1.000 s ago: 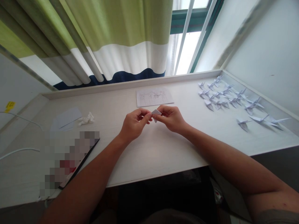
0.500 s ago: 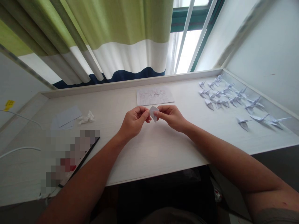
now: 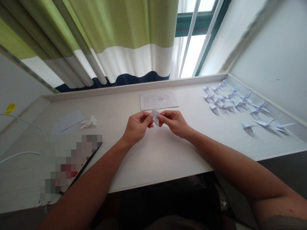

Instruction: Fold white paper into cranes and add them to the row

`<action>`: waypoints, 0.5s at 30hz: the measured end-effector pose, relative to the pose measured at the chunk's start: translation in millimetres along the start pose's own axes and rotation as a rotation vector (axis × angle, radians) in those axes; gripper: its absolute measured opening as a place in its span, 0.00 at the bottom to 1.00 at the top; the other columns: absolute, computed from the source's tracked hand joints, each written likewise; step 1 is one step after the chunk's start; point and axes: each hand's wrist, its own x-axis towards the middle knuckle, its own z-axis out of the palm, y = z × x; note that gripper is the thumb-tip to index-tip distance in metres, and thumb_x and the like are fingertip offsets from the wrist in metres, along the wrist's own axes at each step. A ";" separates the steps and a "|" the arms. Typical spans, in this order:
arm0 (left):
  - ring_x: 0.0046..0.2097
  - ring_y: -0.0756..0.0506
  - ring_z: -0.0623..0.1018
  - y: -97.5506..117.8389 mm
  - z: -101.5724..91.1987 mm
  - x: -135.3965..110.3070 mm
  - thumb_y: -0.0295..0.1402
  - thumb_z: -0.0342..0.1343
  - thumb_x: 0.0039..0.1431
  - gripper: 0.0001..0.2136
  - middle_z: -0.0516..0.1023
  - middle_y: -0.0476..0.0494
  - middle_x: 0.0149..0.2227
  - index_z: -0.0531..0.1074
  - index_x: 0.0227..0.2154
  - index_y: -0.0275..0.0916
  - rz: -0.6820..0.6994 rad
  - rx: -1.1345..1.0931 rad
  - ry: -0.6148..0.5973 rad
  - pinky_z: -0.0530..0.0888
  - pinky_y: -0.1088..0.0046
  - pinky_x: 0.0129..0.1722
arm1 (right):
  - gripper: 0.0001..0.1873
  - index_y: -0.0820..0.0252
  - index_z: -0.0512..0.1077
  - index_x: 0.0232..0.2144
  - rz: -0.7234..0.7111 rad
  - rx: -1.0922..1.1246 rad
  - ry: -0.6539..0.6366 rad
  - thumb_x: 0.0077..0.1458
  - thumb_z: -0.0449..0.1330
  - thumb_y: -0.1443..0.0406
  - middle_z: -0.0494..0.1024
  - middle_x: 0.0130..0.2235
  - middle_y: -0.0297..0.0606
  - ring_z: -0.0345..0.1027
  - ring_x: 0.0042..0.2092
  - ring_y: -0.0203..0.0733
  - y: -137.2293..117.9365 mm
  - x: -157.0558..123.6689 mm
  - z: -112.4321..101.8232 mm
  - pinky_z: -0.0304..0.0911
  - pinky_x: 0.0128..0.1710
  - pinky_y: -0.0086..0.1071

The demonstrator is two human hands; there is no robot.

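A small folded piece of white paper (image 3: pixel 154 117) is held just above the middle of the white desk (image 3: pixel 155 153). My left hand (image 3: pixel 137 127) pinches its left side with thumb and fingers closed. My right hand (image 3: pixel 174 122) pinches its right side in the same way. The two hands meet fingertip to fingertip around the paper, and most of the paper is hidden between them.
Several folded white paper cranes (image 3: pixel 230 100) stand at the far right of the desk. A printed sheet (image 3: pixel 158 100) lies behind my hands. At the left are blank paper slips (image 3: pixel 69 120), a crumpled scrap (image 3: pixel 88 122), a blurred flat item (image 3: pixel 69 159) and white cables (image 3: pixel 19 155).
The folded paper has been turned and pressed narrower between my fingers, and both hands have shifted slightly. Nothing else on the desk has moved.
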 end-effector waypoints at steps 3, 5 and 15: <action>0.27 0.49 0.76 -0.3 0.8 0.5 0.49 0.69 0.61 0.17 0.79 0.47 0.25 0.80 0.32 0.37 -0.003 0.010 0.008 0.75 0.71 0.31 | 0.27 0.59 0.78 0.26 0.014 0.014 0.017 0.53 0.73 0.42 0.80 0.27 0.36 0.72 0.32 0.39 1.5 0.8 1.7 0.70 0.38 0.36; 0.26 0.49 0.75 -1.4 2.3 0.2 0.50 0.68 0.62 0.18 0.78 0.48 0.24 0.79 0.32 0.38 0.005 0.043 0.028 0.74 0.72 0.30 | 0.27 0.59 0.79 0.27 0.021 0.021 0.033 0.52 0.74 0.42 0.80 0.27 0.36 0.73 0.32 0.39 2.8 1.3 3.1 0.70 0.37 0.36; 0.25 0.51 0.76 -5.7 12.4 -5.4 0.52 0.61 0.69 0.19 0.78 0.50 0.27 0.72 0.35 0.40 0.061 0.093 0.062 0.71 0.74 0.25 | 0.27 0.60 0.78 0.30 0.037 0.101 0.072 0.51 0.75 0.43 0.80 0.27 0.35 0.74 0.30 0.37 9.7 2.1 6.3 0.72 0.35 0.35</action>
